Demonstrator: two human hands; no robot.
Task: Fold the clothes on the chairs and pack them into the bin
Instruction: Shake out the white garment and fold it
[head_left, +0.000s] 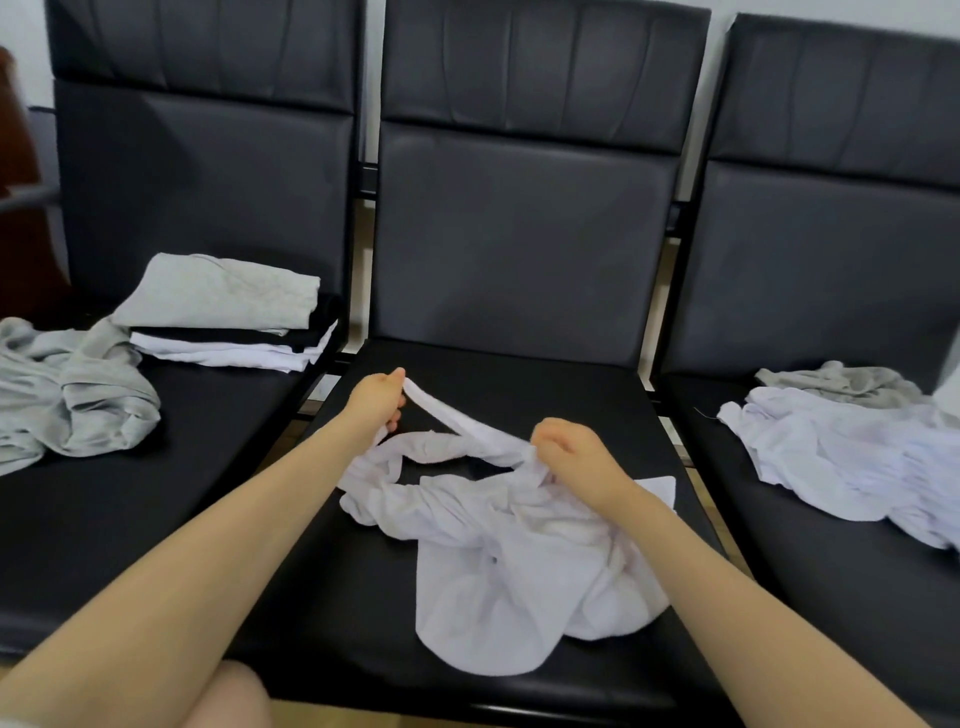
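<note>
A crumpled white garment (498, 561) lies on the seat of the middle black chair (519, 249). My left hand (376, 397) pinches one strap-like edge of it and lifts that edge off the seat. My right hand (569, 449) grips the bunched fabric at the other side of the same opening. On the left chair a stack of folded clothes (228, 317) sits with a grey piece on top, black and white pieces under it. No bin is in view.
A loose grey garment (72, 395) lies crumpled on the left chair's seat. The right chair (831, 249) holds a rumpled white garment (852, 462) with a small grey one (841, 382) behind it. My knee shows at the bottom left.
</note>
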